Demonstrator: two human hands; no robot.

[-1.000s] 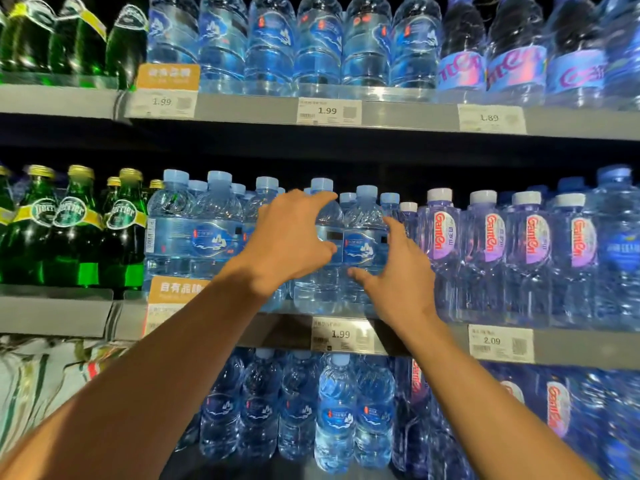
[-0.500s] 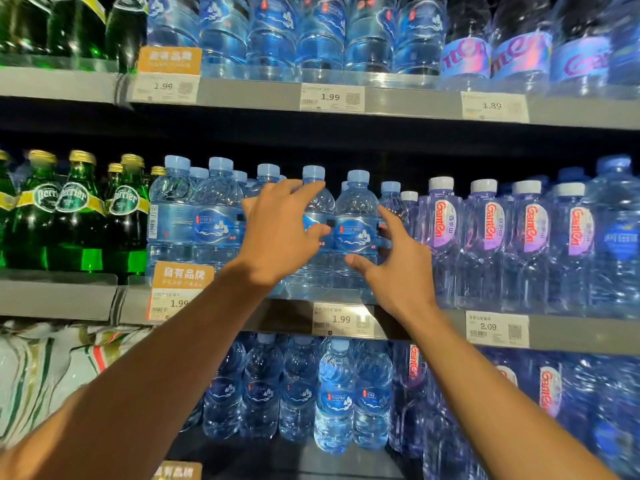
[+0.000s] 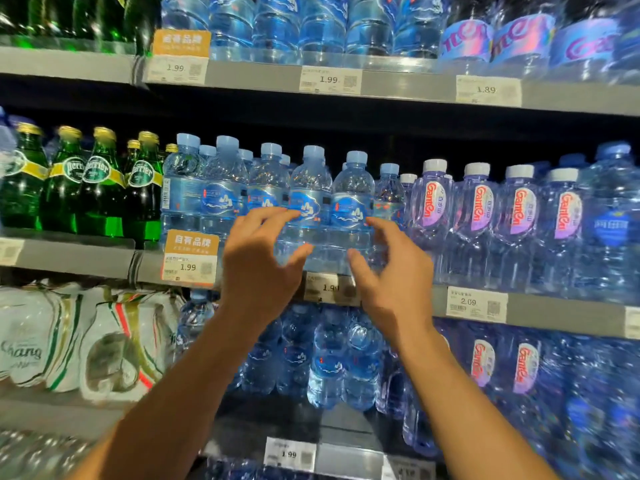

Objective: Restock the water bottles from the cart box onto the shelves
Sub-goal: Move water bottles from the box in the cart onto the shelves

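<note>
Two clear water bottles with pale blue caps and blue labels, one on the left (image 3: 309,202) and one on the right (image 3: 354,206), stand side by side at the front of the middle shelf (image 3: 554,311). My left hand (image 3: 259,261) hovers at the left bottle's lower half, with fingers spread and thumb out. On the other side, my right hand (image 3: 393,271) has loose fingers beside the right bottle. Neither hand grips a bottle; whether fingertips still touch them is unclear. The cart box is out of view.
Green glass bottles (image 3: 100,181) fill the middle shelf's left part, and purple-labelled water bottles (image 3: 481,216) its right part. Shelves above (image 3: 398,83) and below hold more water bottles. White shrink-wrapped packs (image 3: 86,344) sit at lower left. Price tags (image 3: 476,304) line the shelf edges.
Both hands have come down and back from the two front bottles, with fingers opening wider. The two bottles stay upright on the shelf.
</note>
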